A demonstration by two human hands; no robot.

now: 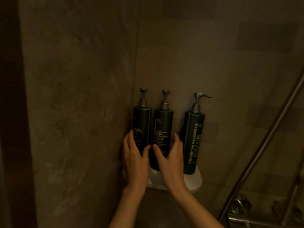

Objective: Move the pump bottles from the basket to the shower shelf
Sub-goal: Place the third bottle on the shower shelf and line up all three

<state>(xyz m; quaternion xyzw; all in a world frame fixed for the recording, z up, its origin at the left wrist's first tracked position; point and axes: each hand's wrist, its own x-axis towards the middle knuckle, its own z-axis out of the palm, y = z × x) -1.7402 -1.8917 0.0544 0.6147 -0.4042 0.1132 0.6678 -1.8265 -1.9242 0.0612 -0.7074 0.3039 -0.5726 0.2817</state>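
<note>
Three dark green pump bottles stand upright on a white corner shower shelf point(195, 180). My left hand point(134, 159) wraps the lower part of the left bottle point(142, 122), labelled shampoo, right by the wall corner. My right hand point(171, 155) grips the lower part of the middle bottle point(162, 124), labelled body cleanser. The right bottle point(193, 137) stands alone, its pump spout pointing right, untouched. The basket is out of view.
Dim brown stone-look walls meet in a corner behind the shelf. A slanted metal shower rail point(263, 145) crosses the right side, with chrome tap fittings point(241, 209) at the bottom right. A dark vertical edge point(13, 112) runs along the left.
</note>
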